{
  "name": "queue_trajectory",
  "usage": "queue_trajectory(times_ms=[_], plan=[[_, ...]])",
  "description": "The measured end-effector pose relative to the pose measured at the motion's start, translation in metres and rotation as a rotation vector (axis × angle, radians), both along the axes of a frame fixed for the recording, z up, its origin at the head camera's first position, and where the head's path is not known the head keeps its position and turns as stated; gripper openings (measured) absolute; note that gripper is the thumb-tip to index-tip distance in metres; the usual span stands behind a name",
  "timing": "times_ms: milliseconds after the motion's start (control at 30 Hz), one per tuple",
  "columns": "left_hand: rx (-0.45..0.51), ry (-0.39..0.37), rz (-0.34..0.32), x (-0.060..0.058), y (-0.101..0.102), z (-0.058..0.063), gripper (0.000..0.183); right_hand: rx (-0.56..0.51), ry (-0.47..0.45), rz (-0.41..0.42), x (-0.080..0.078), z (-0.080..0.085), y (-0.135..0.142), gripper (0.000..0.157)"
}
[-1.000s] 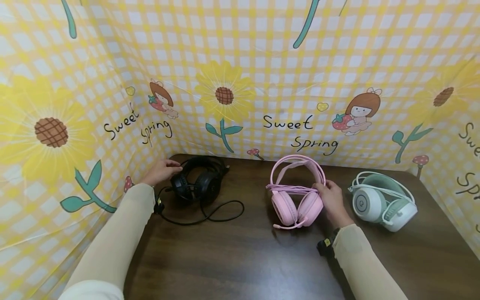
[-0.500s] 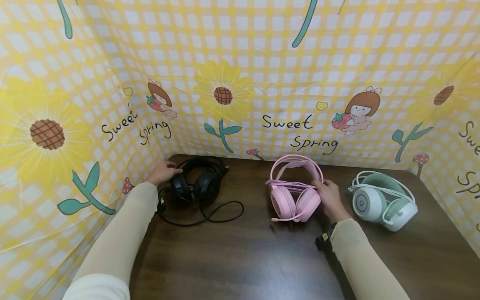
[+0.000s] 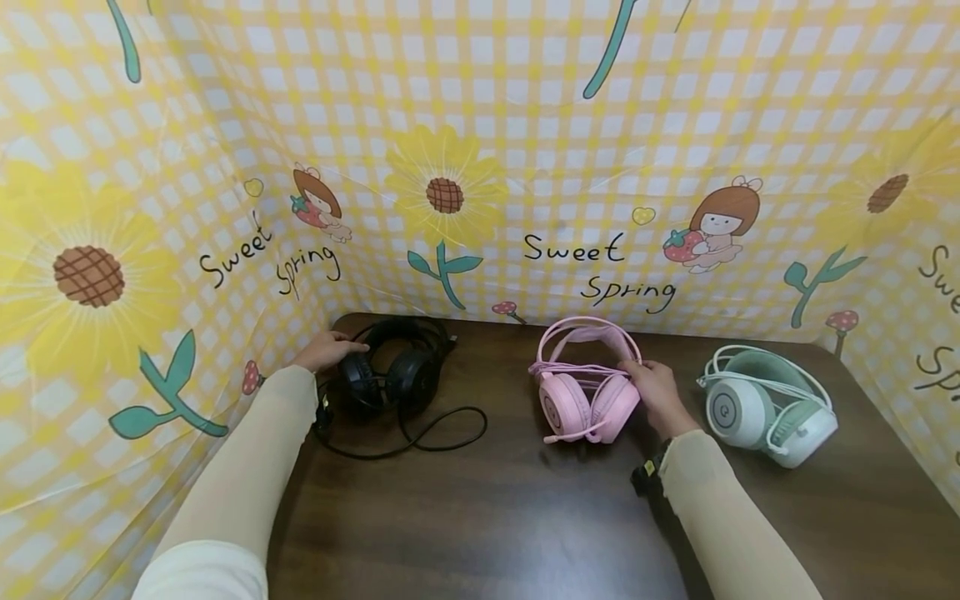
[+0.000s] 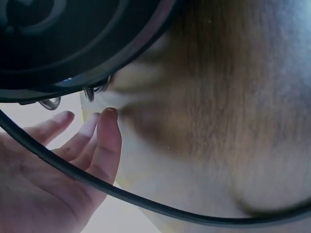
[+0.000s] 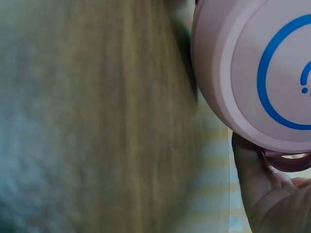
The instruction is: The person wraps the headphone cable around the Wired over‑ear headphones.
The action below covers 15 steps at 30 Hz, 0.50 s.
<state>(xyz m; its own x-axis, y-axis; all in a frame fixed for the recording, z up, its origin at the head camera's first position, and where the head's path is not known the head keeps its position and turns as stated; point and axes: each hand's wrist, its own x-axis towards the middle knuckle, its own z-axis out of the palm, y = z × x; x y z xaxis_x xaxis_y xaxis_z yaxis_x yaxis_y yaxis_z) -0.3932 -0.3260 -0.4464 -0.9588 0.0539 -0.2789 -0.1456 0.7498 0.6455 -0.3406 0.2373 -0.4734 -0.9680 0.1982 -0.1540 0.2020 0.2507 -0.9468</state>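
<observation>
On the left of the brown table, in the head view, stands a black headset (image 3: 393, 367) with its cable (image 3: 442, 448) looped in front. My left hand (image 3: 326, 350) is at its left side. In the left wrist view the fingers (image 4: 108, 145) are loosely extended under the black ear cup (image 4: 73, 43), seemingly just apart from it. My right hand (image 3: 652, 390) grips the right side of a pink headset (image 3: 573, 404), where the headband meets the ear cup. Its cable is bundled across the band, and its microphone arm points left. The right wrist view shows the thumb side of that hand below the pink ear cup (image 5: 243, 73).
A white and mint-green headset (image 3: 738, 412) lies tilted to the right of my right hand, its cable bundled over the band. Yellow checked cloth (image 3: 510, 167) with sunflowers walls the table (image 3: 465, 525) at the back and sides.
The pink headset has shifted slightly left and back in my right hand, and its shadow has drawn closer under it. My left hand stays beside the black headset.
</observation>
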Motion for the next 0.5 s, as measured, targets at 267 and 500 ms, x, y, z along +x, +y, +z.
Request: queue_trajectory(times_ms=[267, 500], plan=[[-0.038, -0.022, -0.019, 0.0009, 0.002, 0.0008, 0.089, 0.03, -0.029, 0.024, -0.0049, -0.0025, 0.0015, 0.047], [-0.088, 0.002, -0.069, -0.0055, 0.0013, 0.0012, 0.069, 0.037, -0.061, 0.023, -0.0079, -0.0035, 0.003, 0.05]])
